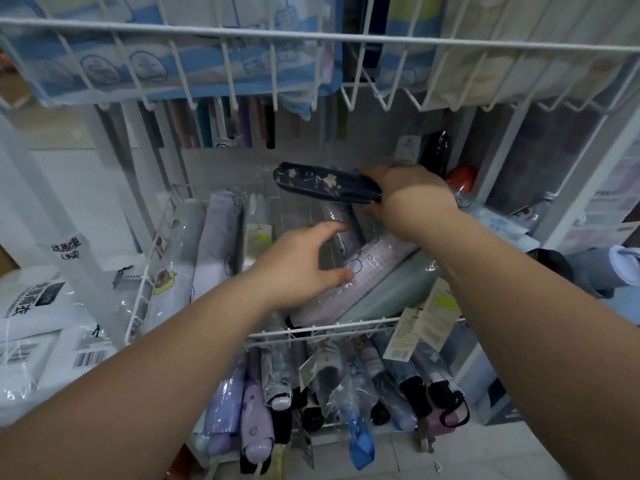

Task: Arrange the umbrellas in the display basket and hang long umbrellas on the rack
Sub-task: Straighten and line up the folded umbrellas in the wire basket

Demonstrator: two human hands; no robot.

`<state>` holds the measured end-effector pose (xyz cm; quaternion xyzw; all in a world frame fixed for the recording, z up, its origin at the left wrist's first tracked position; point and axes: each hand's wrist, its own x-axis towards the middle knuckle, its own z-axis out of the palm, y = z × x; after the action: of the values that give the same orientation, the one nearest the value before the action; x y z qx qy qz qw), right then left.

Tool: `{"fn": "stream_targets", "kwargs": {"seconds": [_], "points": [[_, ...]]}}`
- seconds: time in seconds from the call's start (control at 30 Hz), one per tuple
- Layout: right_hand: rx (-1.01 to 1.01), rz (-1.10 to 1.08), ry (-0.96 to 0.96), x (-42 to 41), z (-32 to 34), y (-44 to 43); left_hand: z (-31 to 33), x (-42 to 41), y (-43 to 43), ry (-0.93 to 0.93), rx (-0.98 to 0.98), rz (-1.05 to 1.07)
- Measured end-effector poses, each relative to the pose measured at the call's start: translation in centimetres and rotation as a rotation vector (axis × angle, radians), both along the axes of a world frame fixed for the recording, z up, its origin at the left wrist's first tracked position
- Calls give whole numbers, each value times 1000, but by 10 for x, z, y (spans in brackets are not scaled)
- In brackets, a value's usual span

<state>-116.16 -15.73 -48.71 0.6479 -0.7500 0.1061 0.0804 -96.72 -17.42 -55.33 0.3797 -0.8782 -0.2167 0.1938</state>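
Note:
A white wire display basket (149, 271) holds several folded umbrellas in clear sleeves. My right hand (412, 195) grips a navy flowered folded umbrella (318, 183) by its right end and holds it level above the basket. My left hand (301, 261) reaches into the basket with fingers spread and touches a lilac checked umbrella (367, 271) lying slantwise. A pale green umbrella (391, 292) lies beside that one. Pale lilac and grey umbrellas (214, 237) lie side by side at the basket's left.
A lower wire basket (346, 393) is packed with several folded umbrellas, handles toward me. An upper wire basket (311, 39) holds blue and white packages overhead. Long umbrellas (242, 126) hang behind. Packaged raincoats (41, 313) lie at the left.

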Motion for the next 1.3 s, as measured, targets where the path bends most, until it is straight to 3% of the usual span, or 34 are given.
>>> {"fn": "stream_targets", "kwargs": {"seconds": [0.23,0.53,0.67,0.83,0.93,1.13,1.3], "points": [[-117,73,-230,-18,5,18,-19,-34,6,51,210,-120],[-201,129,-314,-22,11,22,-26,-30,0,212,217,-89],[-215,160,-253,-22,27,30,-22,-28,-7,401,259,73],[-176,156,-467,-13,26,34,-9,-21,-19,603,202,423],[-108,155,-502,-1,12,31,-2,-14,-26,439,167,483],[-57,127,-730,12,-28,27,10,-6,-46,-129,203,428],[-10,111,-771,13,-36,32,11,-7,-45,-587,-102,267]]}}
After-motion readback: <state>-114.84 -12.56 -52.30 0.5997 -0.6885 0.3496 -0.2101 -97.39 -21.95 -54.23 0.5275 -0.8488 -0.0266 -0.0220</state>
